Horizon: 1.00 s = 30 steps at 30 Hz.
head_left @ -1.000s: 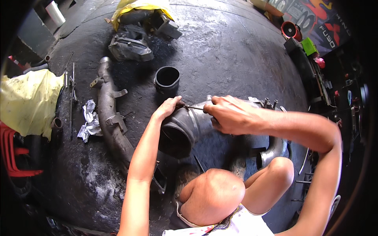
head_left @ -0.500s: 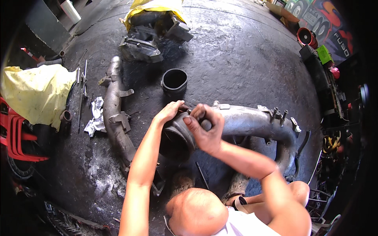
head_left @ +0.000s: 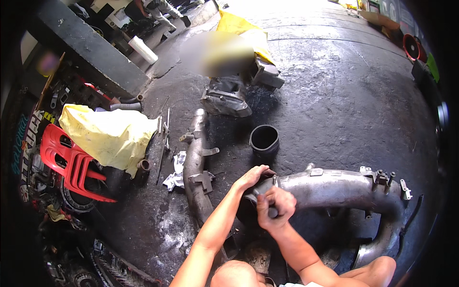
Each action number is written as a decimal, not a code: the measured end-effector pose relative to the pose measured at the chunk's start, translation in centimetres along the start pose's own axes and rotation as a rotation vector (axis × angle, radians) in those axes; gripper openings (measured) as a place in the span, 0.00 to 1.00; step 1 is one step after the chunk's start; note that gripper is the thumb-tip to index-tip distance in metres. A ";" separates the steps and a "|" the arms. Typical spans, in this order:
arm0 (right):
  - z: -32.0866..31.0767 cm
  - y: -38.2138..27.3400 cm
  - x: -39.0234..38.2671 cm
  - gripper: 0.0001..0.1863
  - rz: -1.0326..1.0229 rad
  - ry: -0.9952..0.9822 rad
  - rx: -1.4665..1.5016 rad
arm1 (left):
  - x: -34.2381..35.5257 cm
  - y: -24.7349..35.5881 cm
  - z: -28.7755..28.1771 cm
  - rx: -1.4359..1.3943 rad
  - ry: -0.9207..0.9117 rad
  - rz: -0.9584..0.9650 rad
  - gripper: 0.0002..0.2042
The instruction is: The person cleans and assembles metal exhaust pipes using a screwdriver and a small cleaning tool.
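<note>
A large grey metal pipe (head_left: 330,184) lies bent on the floor at my right. At its left end sits a wide dark sleeve (head_left: 251,193), its opening toward me and partly hidden by my arms. My left hand (head_left: 253,177) holds the sleeve's top, fingers curled over its far edge. Close beside it, my right hand (head_left: 279,205) is closed round a tool with a dark round handle end (head_left: 272,212). The tool's tip is hidden, so its kind is unclear. A short black hose piece (head_left: 264,138) stands upright just beyond my hands.
Left of my arms lies another metal pipe (head_left: 193,158) with brackets. Farther off is a grey metal housing (head_left: 227,98) near a yellow sheet (head_left: 239,21). Red plastic chairs (head_left: 71,158) under a pale yellow cloth (head_left: 105,136) stand left, near thin metal rods (head_left: 165,134). A person's legs (head_left: 165,14) show far back.
The view has swung left and up, so everything sits farther right and lower in the picture. My right hand has turned on the tool; my left hand keeps its place on the sleeve.
</note>
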State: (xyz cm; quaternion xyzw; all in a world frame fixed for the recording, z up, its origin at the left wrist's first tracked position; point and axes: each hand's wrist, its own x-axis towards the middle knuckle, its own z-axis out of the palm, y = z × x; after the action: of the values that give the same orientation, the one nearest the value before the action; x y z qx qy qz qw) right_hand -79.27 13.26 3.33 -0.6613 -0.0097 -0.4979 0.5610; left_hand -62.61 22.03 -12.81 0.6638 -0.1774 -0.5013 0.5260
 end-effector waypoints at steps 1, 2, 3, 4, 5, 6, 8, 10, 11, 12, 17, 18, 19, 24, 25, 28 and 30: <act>-0.2 0.3 0.3 0.15 0.018 -0.032 0.054 | -0.4 -0.7 -0.2 -0.002 0.007 0.022 0.27; -0.4 0.3 1.1 0.14 0.048 -0.107 0.029 | -0.4 -0.8 -0.6 0.002 0.008 0.045 0.27; -0.6 1.0 1.3 0.14 0.048 -0.154 0.063 | -0.2 -0.7 -0.6 0.068 -0.018 0.027 0.27; -1.0 1.6 1.4 0.15 0.053 -0.201 0.086 | 0.0 -0.5 0.1 0.024 -0.024 -0.020 0.27; -1.4 2.0 1.6 0.15 0.046 -0.244 0.091 | 0.1 -0.4 0.5 0.014 -0.016 -0.032 0.27; -1.5 2.1 1.7 0.15 0.040 -0.285 0.106 | -0.1 -0.6 0.3 0.009 -0.001 -0.047 0.27; -1.5 2.2 1.8 0.14 0.081 -0.325 0.090 | -0.7 -1.7 -0.3 -0.061 0.056 -0.056 0.27; -2.1 2.9 2.7 0.18 -0.059 -0.672 0.317 | -1.0 -0.6 0.2 -0.081 0.045 -0.072 0.27; -2.4 3.5 3.2 0.19 -0.043 -0.839 0.393 | -0.9 -0.4 0.6 -0.080 0.040 -0.089 0.27; -2.7 3.8 4.1 0.20 -0.040 -1.011 0.474 | -1.1 -0.1 0.7 -0.084 0.039 -0.070 0.27; -0.3 3.4 6.2 0.15 0.148 -1.109 0.484 | -0.8 -3.0 -2.4 0.086 0.088 0.161 0.23; -0.3 2.3 5.9 0.18 -0.009 -0.853 0.270 | -0.9 -4.3 -2.1 -0.022 0.095 0.342 0.23; -0.5 1.7 4.5 0.20 -0.032 -0.530 0.090 | -1.3 -3.9 -0.5 -0.131 0.072 0.520 0.22; 1.1 0.0 -1.6 0.15 -0.020 0.113 -0.078 | -2.7 2.1 1.5 -0.029 0.081 -0.018 0.28; 1.5 0.2 -1.5 0.15 -0.056 0.105 -0.040 | -2.5 1.6 1.3 0.012 0.077 -0.005 0.27; 2.4 0.4 -0.4 0.14 0.123 0.102 0.066 | -1.1 -0.3 0.1 -0.206 -0.022 -0.104 0.24; 1.1 1.5 2.0 0.23 0.211 -0.070 0.243 | -0.8 -0.2 0.4 -0.054 -0.144 0.095 0.21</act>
State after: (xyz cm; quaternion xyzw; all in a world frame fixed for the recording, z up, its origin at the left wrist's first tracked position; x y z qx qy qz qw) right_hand -76.71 12.42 3.75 -0.6029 -0.0200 -0.4081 0.6853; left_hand -63.30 22.50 -12.57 0.6023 -0.2328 -0.5268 0.5528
